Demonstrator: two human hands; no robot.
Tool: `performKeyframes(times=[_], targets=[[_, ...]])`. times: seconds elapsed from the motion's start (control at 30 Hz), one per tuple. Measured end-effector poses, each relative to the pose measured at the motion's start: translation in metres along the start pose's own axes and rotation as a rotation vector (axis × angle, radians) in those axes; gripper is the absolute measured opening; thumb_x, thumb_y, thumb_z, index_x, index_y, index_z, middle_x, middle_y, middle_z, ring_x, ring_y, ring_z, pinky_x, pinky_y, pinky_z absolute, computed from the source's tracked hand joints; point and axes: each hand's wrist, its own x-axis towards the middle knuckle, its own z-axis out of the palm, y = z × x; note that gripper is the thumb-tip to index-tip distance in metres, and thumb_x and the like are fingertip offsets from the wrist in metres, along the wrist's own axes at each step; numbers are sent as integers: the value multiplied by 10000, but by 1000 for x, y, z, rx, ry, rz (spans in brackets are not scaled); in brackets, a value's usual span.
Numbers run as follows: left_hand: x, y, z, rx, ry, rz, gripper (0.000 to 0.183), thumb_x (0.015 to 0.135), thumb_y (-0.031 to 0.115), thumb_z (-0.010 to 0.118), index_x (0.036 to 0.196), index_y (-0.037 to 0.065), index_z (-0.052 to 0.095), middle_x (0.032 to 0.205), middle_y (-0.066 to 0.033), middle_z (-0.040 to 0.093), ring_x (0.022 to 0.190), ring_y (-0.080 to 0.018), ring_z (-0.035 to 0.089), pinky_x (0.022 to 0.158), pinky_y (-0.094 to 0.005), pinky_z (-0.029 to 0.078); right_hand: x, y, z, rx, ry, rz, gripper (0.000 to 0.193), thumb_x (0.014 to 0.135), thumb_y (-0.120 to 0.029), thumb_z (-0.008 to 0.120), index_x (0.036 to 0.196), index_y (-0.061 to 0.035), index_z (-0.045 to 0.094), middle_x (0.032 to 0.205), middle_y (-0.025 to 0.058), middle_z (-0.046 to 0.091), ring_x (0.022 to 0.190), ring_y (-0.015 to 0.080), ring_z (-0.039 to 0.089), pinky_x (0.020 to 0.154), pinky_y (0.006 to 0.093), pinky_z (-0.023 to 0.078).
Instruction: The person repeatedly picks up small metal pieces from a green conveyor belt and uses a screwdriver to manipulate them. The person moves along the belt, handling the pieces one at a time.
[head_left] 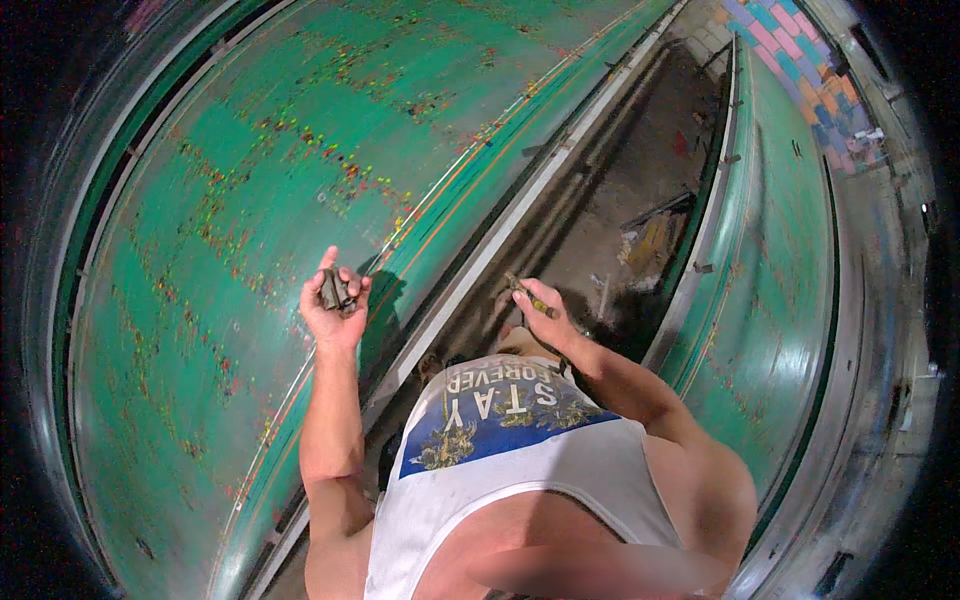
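Dark-grey and likely stiff and light, the small blocky piece sits over the larger green desk in the half-curled left hand, best gripped by its sides, while right of that desk the right hand pinches a slim tool.

long green table, scattered coloured specks

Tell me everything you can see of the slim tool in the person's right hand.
The slim tool looks like a short rod, brownish at its upper-left end and dark with yellowish-green patches toward the other. Its material is unclear. It slants down to the right in the picture, held in the right hand, which covers part of it, against the dark floor.
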Motion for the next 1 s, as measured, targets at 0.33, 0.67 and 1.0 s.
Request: performKeyframes(times=[0.33, 0.67, 1.0], targets=[[84, -84, 52, 173, 201, 75, 502, 926, 34, 727, 1401, 87, 575, 961, -51, 656, 847, -203, 631, 834, -400, 550, 188, 44, -123, 411, 253, 262, 241, 1070, -277, 685, 1047, -41, 727, 755, -77, 553, 670, 39, 485, 585, 261, 381], [196, -261, 170, 992, 354, -106, 381, 871, -22, 843, 1232, 44, 741, 952, -37, 717, 679, -119, 641, 615, -282, 535, 283, 76, -214, 661, -111, 450, 309, 1122, -249, 599, 1259, 11, 694, 652, -58, 438, 529, 51, 371, 485, 266, 337], [273, -331, 220, 1763, -39, 278, 412, 805, 47, 866, 1210, 58, 787, 1117, -136, 776, 1043, -262, 745, 957, -369, 577, 300, 101, -231, 1550, -435, 888, 261, 1112, -306, 598, 1189, -79, 703, 602, -73, 316, 499, 83, 301, 465, 282, 251]])
